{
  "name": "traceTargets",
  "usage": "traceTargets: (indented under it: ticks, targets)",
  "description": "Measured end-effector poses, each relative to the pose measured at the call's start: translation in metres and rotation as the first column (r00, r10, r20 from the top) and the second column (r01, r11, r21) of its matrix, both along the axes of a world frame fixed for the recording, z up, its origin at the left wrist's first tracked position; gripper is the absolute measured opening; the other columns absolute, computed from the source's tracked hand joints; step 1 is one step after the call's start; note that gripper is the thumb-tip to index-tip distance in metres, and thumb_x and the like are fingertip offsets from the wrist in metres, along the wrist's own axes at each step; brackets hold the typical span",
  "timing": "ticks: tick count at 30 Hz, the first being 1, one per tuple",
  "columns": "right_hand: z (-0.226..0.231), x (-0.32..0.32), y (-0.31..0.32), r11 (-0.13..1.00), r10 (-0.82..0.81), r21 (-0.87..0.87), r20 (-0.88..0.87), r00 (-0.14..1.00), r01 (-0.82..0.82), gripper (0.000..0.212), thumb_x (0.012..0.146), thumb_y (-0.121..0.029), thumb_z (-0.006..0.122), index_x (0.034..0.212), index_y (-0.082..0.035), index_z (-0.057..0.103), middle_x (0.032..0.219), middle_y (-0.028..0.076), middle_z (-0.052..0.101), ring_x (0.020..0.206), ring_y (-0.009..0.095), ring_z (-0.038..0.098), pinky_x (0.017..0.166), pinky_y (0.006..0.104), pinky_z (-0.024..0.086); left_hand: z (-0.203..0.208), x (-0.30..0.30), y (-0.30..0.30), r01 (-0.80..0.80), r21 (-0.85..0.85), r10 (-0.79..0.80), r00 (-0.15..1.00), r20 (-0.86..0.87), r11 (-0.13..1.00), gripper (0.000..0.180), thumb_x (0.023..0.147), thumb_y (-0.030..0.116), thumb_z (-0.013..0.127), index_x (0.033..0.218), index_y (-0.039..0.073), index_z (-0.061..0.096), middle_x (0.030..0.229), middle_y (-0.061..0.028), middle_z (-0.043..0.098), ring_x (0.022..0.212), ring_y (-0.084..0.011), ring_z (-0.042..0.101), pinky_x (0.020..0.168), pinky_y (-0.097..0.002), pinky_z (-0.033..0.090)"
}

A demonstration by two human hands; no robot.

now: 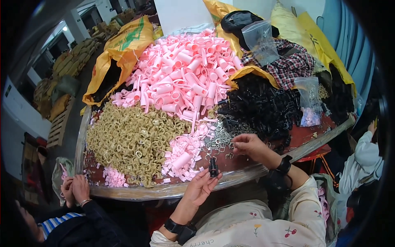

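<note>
My left hand (200, 187) is at the table's front edge, its fingertips closed around a small black plastic part (213, 168) that stands upright. To its right and a little farther in, my right hand (252, 147) hovers beside a scatter of silver U-shaped metal clips (218, 140). Thumb and forefinger of that hand are pinched together; whatever is between them is too small to make out. A heap of black plastic parts (263, 105) lies beyond my right hand. Left of the clips are small pink pieces (185, 150).
Khaki buckle-like pieces (131, 140) form a wide pile at left, with pink tube-shaped parts (177, 70) heaped behind. A clear bag (309, 103) and plaid cloth (294, 61) lie at right. Another person's hands (76, 189) are at the left table edge; a pale sleeve (364, 158) shows far right.
</note>
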State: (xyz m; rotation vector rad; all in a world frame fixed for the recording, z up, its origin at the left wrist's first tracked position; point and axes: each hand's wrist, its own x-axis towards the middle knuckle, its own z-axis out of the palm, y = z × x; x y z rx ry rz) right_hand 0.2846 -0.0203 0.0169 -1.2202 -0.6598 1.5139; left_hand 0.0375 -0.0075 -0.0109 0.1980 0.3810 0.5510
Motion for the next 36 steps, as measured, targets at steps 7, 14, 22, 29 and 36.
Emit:
traceTargets:
  ticks: [7, 14, 22, 29, 36]
  targets:
    - [0.005, -0.046, -0.018, 0.99, 0.139, 0.037, -0.114, 0.984, -0.136, 0.015, 0.08, -0.008, 0.057, 0.093, 0.0, 0.056, 0.077, 0.005, 0.058, 0.069, 0.011, 0.058, 0.062, 0.0221, 0.048, 0.011, 0.014, -0.004, -0.051, 0.091, 0.05, 0.999, 0.006, 0.995, 0.03, 0.085, 0.009, 0.048, 0.113, -0.001, 0.044, 0.107, -0.0116, 0.054, 0.099, -0.0212, 0.053, 0.088, -0.0312, 0.042]
    - [0.009, -0.049, -0.017, 0.954, 0.3, 0.055, -0.126, 0.946, -0.295, 0.012, 0.082, -0.008, 0.054, 0.091, 0.0, 0.055, 0.077, 0.004, 0.058, 0.063, 0.009, 0.055, 0.055, 0.0193, 0.045, 0.011, 0.008, -0.005, -0.044, 0.132, 0.034, 0.996, 0.08, 0.99, 0.032, 0.083, 0.011, 0.05, 0.113, -0.001, 0.044, 0.107, -0.0111, 0.054, 0.097, -0.0202, 0.054, 0.087, -0.0303, 0.042]
    - [-0.001, -0.055, -0.016, 0.931, 0.337, 0.026, -0.439, 0.833, -0.364, 0.007, 0.082, -0.008, 0.051, 0.085, -0.002, 0.052, 0.076, 0.005, 0.057, 0.061, 0.008, 0.052, 0.051, 0.0197, 0.042, 0.014, 0.006, 0.0, 0.067, 0.203, -0.092, 0.989, 0.117, 0.977, 0.032, 0.083, 0.012, 0.052, 0.111, -0.003, 0.045, 0.105, -0.0131, 0.054, 0.097, -0.0219, 0.054, 0.086, -0.0316, 0.044]
    - [0.019, -0.057, -0.023, 0.76, 0.003, 0.451, 0.718, 0.696, -0.468, 0.008, 0.077, -0.006, 0.057, 0.081, -0.001, 0.052, 0.073, 0.005, 0.055, 0.061, 0.01, 0.052, 0.047, 0.0261, 0.04, 0.007, 0.0, 0.0, 0.018, 0.07, -0.026, 0.993, 0.114, 0.997, 0.031, 0.083, 0.01, 0.051, 0.11, -0.003, 0.045, 0.104, -0.0144, 0.054, 0.096, -0.0232, 0.055, 0.083, -0.031, 0.046]
    - [0.014, -0.056, -0.024, 0.658, -0.267, 0.467, 0.878, 0.397, -0.591, 0.007, 0.076, -0.006, 0.057, 0.081, -0.001, 0.053, 0.07, 0.005, 0.053, 0.057, 0.01, 0.051, 0.049, 0.024, 0.04, 0.009, -0.005, -0.004, 0.063, 0.08, -0.071, 0.993, 0.094, 0.995, 0.029, 0.083, 0.009, 0.05, 0.11, -0.002, 0.046, 0.102, -0.0144, 0.056, 0.093, -0.0232, 0.056, 0.081, -0.0297, 0.048]
